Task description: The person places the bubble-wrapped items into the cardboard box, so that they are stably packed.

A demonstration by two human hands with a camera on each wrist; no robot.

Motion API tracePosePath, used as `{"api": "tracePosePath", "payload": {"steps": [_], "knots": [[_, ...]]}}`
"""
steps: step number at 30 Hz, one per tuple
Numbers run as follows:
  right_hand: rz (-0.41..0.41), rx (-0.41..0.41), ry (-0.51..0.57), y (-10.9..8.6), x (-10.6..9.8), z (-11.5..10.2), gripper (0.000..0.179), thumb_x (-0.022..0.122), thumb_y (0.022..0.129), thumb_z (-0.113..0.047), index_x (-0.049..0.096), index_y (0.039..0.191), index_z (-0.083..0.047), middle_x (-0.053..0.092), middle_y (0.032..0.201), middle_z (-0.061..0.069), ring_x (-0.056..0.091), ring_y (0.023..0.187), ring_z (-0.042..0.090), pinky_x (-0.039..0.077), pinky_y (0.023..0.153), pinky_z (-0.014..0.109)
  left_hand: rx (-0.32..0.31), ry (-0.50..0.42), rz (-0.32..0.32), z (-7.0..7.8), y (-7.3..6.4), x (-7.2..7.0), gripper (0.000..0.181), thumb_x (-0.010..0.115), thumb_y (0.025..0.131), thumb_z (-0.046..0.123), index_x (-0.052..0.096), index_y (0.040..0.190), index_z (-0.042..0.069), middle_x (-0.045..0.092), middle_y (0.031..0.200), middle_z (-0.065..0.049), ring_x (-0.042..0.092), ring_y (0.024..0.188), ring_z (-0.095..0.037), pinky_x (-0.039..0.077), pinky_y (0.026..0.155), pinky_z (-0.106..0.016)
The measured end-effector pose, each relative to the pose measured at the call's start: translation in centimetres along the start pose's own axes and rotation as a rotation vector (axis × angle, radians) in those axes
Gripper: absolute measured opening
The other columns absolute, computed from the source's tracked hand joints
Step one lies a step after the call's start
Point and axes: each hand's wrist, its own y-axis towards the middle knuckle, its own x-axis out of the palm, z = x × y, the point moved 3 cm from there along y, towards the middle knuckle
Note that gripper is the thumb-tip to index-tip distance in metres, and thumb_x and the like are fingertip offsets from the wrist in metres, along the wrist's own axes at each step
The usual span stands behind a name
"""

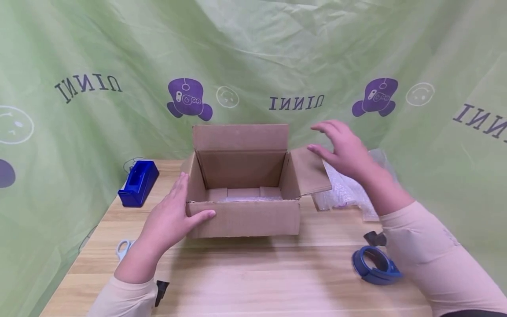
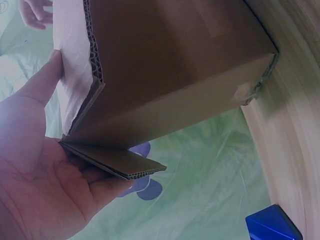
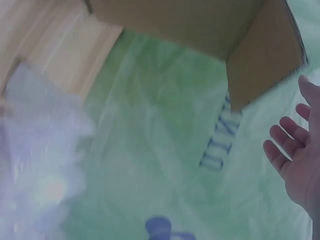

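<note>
A cardboard box stands on the table with its top flaps spread, and clear plastic shows low inside it. At its front left corner my left hand holds on, the thumb across the front flap and the fingers along the left flap. My right hand hovers above the right flap, fingers spread and slightly bent, nothing in it. In the right wrist view that hand is beside the back flap.
Bubble wrap lies to the right of the box. A blue tape dispenser is at the back left, with light blue scissors nearer me. On the right lies a blue ring-shaped tape holder. Green printed cloth hangs behind.
</note>
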Motion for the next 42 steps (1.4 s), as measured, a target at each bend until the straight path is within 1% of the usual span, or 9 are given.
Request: {"api": "tracePosePath", "payload": {"steps": [3, 6, 10, 14, 18, 23, 29, 35, 42], "knots": [[-0.070, 0.068, -0.023, -1.1, -1.4, 1.6, 0.059, 0.064, 0.094, -0.040, 0.048, 0.143, -0.011, 0.048, 0.142, 0.016, 0.046, 0.127, 0.038, 0.038, 0.104, 0.062, 0.002, -0.004, 0.002, 0.1, 0.0, 0.0, 0.124, 0.056, 0.077, 0.080, 0.000, 0.158, 0.005, 0.007, 0.164, -0.017, 0.018, 0.149, -0.039, 0.027, 0.114, -0.062], [-0.160, 0.126, -0.039, -2.1, -2.4, 3.1, 0.064, 0.063, 0.094, -0.043, 0.043, 0.146, -0.011, 0.043, 0.145, 0.019, 0.043, 0.129, 0.042, 0.036, 0.104, 0.065, -0.005, -0.006, 0.004, 0.0, 0.0, 0.0, 0.123, 0.055, 0.077, 0.080, -0.001, 0.158, 0.006, 0.005, 0.165, -0.016, 0.017, 0.149, -0.040, 0.027, 0.113, -0.062], [-0.247, 0.168, -0.058, -3.7, -3.3, 5.0, 0.067, 0.065, 0.093, -0.042, 0.042, 0.147, -0.008, 0.041, 0.146, 0.024, 0.038, 0.132, 0.046, 0.032, 0.106, 0.066, -0.011, 0.000, 0.009, -0.1, -0.1, 0.0, 0.123, 0.055, 0.077, 0.081, 0.000, 0.158, 0.006, 0.005, 0.165, -0.016, 0.018, 0.149, -0.040, 0.029, 0.113, -0.062], [-0.305, 0.197, -0.087, -5.9, -3.9, 6.8, 0.068, 0.069, 0.092, -0.037, 0.043, 0.145, -0.004, 0.041, 0.143, 0.027, 0.038, 0.131, 0.048, 0.031, 0.105, 0.065, -0.009, 0.004, 0.009, -0.1, -0.1, 0.0, 0.123, 0.055, 0.077, 0.081, 0.001, 0.158, 0.006, 0.006, 0.165, -0.015, 0.018, 0.149, -0.039, 0.029, 0.113, -0.062], [-0.327, 0.207, -0.108, -8.0, -4.0, 8.7, 0.068, 0.074, 0.088, -0.029, 0.045, 0.142, 0.000, 0.044, 0.140, 0.031, 0.039, 0.128, 0.050, 0.031, 0.105, 0.066, -0.006, 0.004, 0.005, -0.1, 0.0, 0.0, 0.122, 0.054, 0.078, 0.081, 0.000, 0.158, 0.005, 0.005, 0.165, -0.015, 0.018, 0.149, -0.039, 0.028, 0.113, -0.062], [-0.366, 0.223, -0.147, -10.7, -3.2, 11.5, 0.068, 0.077, 0.084, -0.023, 0.046, 0.140, 0.002, 0.049, 0.133, 0.034, 0.043, 0.123, 0.053, 0.034, 0.102, 0.067, -0.003, 0.005, 0.006, -0.1, 0.0, -0.1, 0.122, 0.054, 0.078, 0.081, 0.001, 0.158, 0.005, 0.005, 0.165, -0.016, 0.018, 0.149, -0.040, 0.027, 0.113, -0.063], [-0.458, 0.240, -0.159, -14.2, -1.6, 14.1, 0.066, 0.078, 0.083, -0.022, 0.049, 0.135, 0.008, 0.052, 0.126, 0.039, 0.048, 0.114, 0.058, 0.039, 0.095, 0.069, -0.003, 0.006, 0.009, -0.1, 0.0, 0.0, 0.122, 0.055, 0.078, 0.080, 0.001, 0.158, 0.005, 0.006, 0.165, -0.016, 0.019, 0.149, -0.040, 0.028, 0.112, -0.063], [-0.514, 0.266, -0.161, -17.0, -0.6, 15.6, 0.064, 0.078, 0.081, -0.020, 0.052, 0.130, 0.012, 0.054, 0.120, 0.041, 0.051, 0.109, 0.061, 0.042, 0.092, 0.068, 0.005, 0.006, 0.003, -0.2, 0.1, 0.1, 0.122, 0.055, 0.078, 0.080, 0.001, 0.158, 0.005, 0.006, 0.164, -0.017, 0.018, 0.149, -0.040, 0.027, 0.113, -0.063], [-0.541, 0.295, -0.171, -19.2, 0.1, 16.9, 0.058, 0.077, 0.079, -0.017, 0.056, 0.125, 0.011, 0.056, 0.115, 0.041, 0.052, 0.105, 0.061, 0.043, 0.089, 0.069, 0.006, 0.003, -0.004, -0.2, 0.1, 0.2, 0.123, 0.054, 0.078, 0.081, 0.001, 0.158, 0.004, 0.006, 0.164, -0.017, 0.018, 0.149, -0.040, 0.027, 0.113, -0.062]]}}
